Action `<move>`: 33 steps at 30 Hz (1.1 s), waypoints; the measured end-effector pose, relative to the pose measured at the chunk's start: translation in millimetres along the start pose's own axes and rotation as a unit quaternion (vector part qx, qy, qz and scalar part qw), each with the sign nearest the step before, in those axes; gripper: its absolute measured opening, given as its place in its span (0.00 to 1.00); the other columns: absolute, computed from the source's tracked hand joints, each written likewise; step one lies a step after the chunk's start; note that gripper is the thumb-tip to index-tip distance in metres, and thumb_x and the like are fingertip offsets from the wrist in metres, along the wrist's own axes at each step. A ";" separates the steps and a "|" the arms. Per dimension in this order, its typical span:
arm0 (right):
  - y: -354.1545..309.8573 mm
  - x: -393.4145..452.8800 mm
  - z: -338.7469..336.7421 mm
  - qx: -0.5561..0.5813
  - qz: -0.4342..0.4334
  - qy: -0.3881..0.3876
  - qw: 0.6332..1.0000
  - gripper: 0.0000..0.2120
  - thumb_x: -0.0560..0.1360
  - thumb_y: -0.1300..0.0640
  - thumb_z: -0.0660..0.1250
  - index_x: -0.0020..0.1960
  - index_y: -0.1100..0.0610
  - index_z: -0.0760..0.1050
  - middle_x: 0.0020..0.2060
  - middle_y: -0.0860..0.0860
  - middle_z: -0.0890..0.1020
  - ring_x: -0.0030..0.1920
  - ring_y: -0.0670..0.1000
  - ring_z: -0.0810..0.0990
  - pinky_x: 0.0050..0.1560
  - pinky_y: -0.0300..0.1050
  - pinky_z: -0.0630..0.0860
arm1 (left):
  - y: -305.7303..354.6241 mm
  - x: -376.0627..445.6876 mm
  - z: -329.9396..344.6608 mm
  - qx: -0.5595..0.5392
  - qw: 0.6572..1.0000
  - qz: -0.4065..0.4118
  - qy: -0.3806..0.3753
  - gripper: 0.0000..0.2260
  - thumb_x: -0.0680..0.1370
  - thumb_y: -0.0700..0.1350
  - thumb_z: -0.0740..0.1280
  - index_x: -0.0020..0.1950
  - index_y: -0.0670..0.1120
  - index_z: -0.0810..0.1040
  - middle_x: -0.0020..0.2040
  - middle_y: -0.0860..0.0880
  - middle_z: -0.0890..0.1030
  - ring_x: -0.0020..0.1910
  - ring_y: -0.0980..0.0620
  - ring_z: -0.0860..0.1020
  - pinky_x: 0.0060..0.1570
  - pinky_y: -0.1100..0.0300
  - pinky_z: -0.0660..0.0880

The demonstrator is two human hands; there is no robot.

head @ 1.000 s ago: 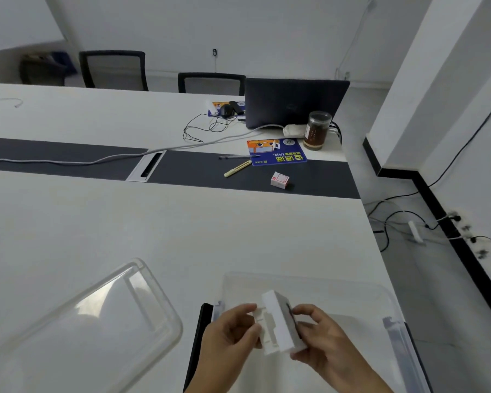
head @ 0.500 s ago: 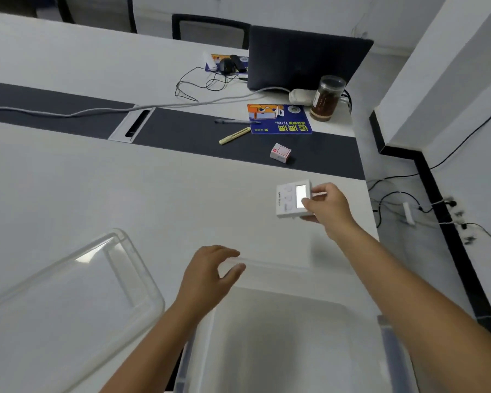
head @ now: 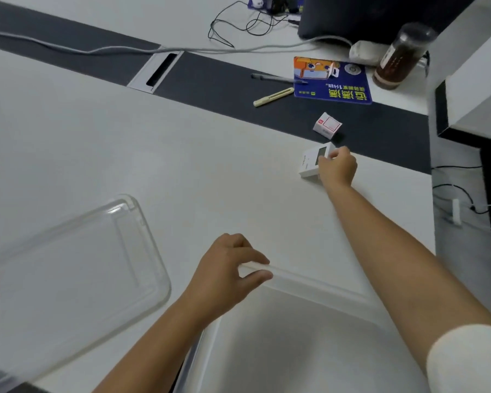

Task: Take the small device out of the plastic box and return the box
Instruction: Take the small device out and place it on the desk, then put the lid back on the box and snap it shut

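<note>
Device (head: 312,161) seemingly gripped on desk by right hand (head: 338,168); left hand (head: 227,270) pinches box rim (head: 309,282).

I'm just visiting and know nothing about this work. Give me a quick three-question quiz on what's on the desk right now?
1. True or false: the small white device is inside the plastic box.
2. Which hand grips the box's far rim?
3. The clear lid lies: A) on the box, B) on the desk left of the box.

Key: 1 false, it sits on the desk under the right hand. 2 the left hand. 3 B.
</note>
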State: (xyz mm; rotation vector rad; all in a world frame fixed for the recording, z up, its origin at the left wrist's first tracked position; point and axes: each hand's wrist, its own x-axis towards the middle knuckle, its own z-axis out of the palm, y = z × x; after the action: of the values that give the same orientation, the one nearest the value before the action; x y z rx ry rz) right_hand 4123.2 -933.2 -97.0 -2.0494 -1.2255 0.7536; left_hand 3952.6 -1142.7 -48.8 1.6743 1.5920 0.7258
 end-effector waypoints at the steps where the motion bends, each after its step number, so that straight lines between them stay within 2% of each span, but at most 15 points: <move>1: 0.2 0.8 2.2 -0.002 -0.002 0.001 1.000 0.04 0.73 0.65 0.60 0.44 0.59 0.66 0.56 0.62 0.76 0.55 0.60 0.76 0.46 0.44 0.71 | -1.2 0.1 0.5 -0.001 1.000 -0.001 0.000 0.09 0.69 0.49 0.70 0.48 0.49 0.82 0.36 0.61 0.69 0.42 0.65 0.68 0.42 0.80 0.62; 4: 1.8 -1.1 2.7 -0.011 -0.009 -0.002 1.000 0.03 0.74 0.62 0.60 0.46 0.60 0.67 0.58 0.63 0.75 0.56 0.61 0.75 0.49 0.45 0.71 | -3.1 -1.0 1.4 0.000 1.000 -0.002 -0.003 0.09 0.70 0.49 0.69 0.48 0.49 0.82 0.36 0.62 0.69 0.43 0.65 0.68 0.42 0.80 0.62; 7: -0.6 -12.5 -5.0 -0.033 0.010 -0.018 0.999 0.17 0.73 0.56 0.62 0.58 0.64 0.68 0.61 0.62 0.73 0.58 0.61 0.73 0.55 0.51 0.71 | -2.1 -1.1 1.8 -0.008 1.000 -0.012 -0.008 0.10 0.69 0.51 0.69 0.49 0.51 0.81 0.38 0.64 0.70 0.45 0.66 0.69 0.44 0.80 0.62; 9: -4.4 -27.8 -12.9 -0.052 0.006 -0.019 0.998 0.21 0.73 0.54 0.63 0.61 0.64 0.66 0.62 0.62 0.71 0.59 0.61 0.73 0.55 0.51 0.72 | 0.0 -2.6 -1.0 -0.043 0.999 -0.022 -0.001 0.11 0.68 0.53 0.69 0.49 0.54 0.80 0.40 0.65 0.72 0.46 0.66 0.71 0.46 0.78 0.65; 12: -14.8 -62.1 -21.3 -0.071 -0.045 -0.024 0.996 0.21 0.72 0.54 0.64 0.61 0.64 0.67 0.62 0.62 0.70 0.59 0.61 0.72 0.56 0.51 0.71 | 1.2 -10.4 -13.7 -0.132 0.987 -0.050 0.073 0.05 0.68 0.53 0.66 0.42 0.63 0.73 0.44 0.64 0.74 0.48 0.69 0.73 0.46 0.78 0.69; 14: -27.7 -95.0 -18.9 -0.085 -0.108 -0.061 0.989 0.20 0.72 0.55 0.65 0.60 0.64 0.68 0.63 0.62 0.70 0.61 0.61 0.70 0.58 0.51 0.69 | -10.7 -23.8 -26.0 -0.161 0.974 -0.080 0.138 0.08 0.72 0.48 0.66 0.43 0.62 0.71 0.46 0.64 0.74 0.47 0.71 0.73 0.45 0.78 0.70; 16: -45.2 -131.7 -7.3 -0.112 -0.171 -0.125 0.971 0.19 0.73 0.55 0.64 0.60 0.64 0.69 0.63 0.61 0.70 0.62 0.59 0.70 0.59 0.49 0.68 | -34.7 -44.3 -42.2 -0.151 0.961 -0.125 0.194 0.09 0.73 0.44 0.66 0.50 0.56 0.73 0.49 0.59 0.74 0.50 0.65 0.73 0.45 0.73 0.70; 18: -61.9 -168.6 11.4 -0.150 -0.219 -0.202 0.943 0.19 0.73 0.55 0.63 0.61 0.62 0.68 0.63 0.60 0.70 0.62 0.58 0.70 0.59 0.48 0.68 | -65.7 -68.6 -58.2 -0.115 0.945 -0.193 0.240 0.14 0.74 0.43 0.65 0.59 0.48 0.73 0.55 0.51 0.75 0.56 0.54 0.72 0.52 0.66 0.71; 20: -79.5 -206.1 41.3 -0.188 -0.258 -0.274 0.907 0.21 0.73 0.54 0.63 0.64 0.60 0.65 0.64 0.58 0.68 0.63 0.57 0.69 0.60 0.48 0.69 | -100.1 -99.4 -78.0 -0.065 0.920 -0.267 0.280 0.16 0.74 0.43 0.65 0.60 0.43 0.72 0.60 0.45 0.75 0.62 0.46 0.69 0.61 0.54 0.68; 22: -92.4 -236.4 74.7 -0.251 -0.282 -0.324 0.868 0.24 0.73 0.53 0.63 0.66 0.60 0.63 0.65 0.58 0.68 0.64 0.57 0.68 0.59 0.49 0.70 | -129.2 -128.2 -94.3 -0.012 0.895 -0.331 0.300 0.14 0.73 0.42 0.66 0.57 0.39 0.73 0.60 0.40 0.75 0.64 0.41 0.67 0.63 0.51 0.63; 24: -100.6 -260.5 107.7 -0.333 -0.270 -0.363 0.827 0.24 0.72 0.52 0.63 0.65 0.60 0.62 0.64 0.58 0.68 0.64 0.58 0.68 0.58 0.50 0.71 | -156.1 -155.2 -110.5 0.035 0.864 -0.388 0.319 0.15 0.72 0.42 0.68 0.54 0.35 0.73 0.59 0.35 0.74 0.63 0.37 0.66 0.64 0.47 0.61; 26: -101.7 -274.7 132.7 -0.393 -0.218 -0.384 0.807 0.23 0.72 0.51 0.62 0.63 0.61 0.64 0.63 0.58 0.70 0.62 0.58 0.70 0.55 0.49 0.72 | -180.9 -178.1 -126.3 0.060 0.827 -0.450 0.331 0.18 0.71 0.43 0.69 0.56 0.33 0.72 0.62 0.32 0.71 0.65 0.35 0.63 0.65 0.42 0.59; 29: -91.7 -288.4 155.7 -0.407 -0.141 -0.382 0.818 0.23 0.72 0.52 0.63 0.62 0.62 0.64 0.63 0.59 0.69 0.61 0.59 0.70 0.55 0.48 0.72 | -210.1 -198.2 -145.4 0.026 0.802 -0.502 0.324 0.22 0.71 0.43 0.68 0.60 0.32 0.67 0.62 0.30 0.70 0.63 0.34 0.65 0.63 0.42 0.63; 33: -77.3 -309.9 169.5 -0.387 -0.151 -0.326 0.849 0.27 0.72 0.52 0.64 0.65 0.63 0.60 0.64 0.61 0.66 0.65 0.60 0.65 0.59 0.51 0.71 | -223.1 -203.0 -153.6 -0.088 0.814 -0.497 0.286 0.17 0.74 0.42 0.63 0.58 0.33 0.65 0.55 0.32 0.75 0.53 0.36 0.74 0.51 0.49 0.71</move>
State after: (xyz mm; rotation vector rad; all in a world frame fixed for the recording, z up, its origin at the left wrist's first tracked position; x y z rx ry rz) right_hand 3831.1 -1146.4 -99.9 -2.1411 -2.5109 0.9328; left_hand 3679.4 -1328.7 -121.9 0.2905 2.3774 0.7733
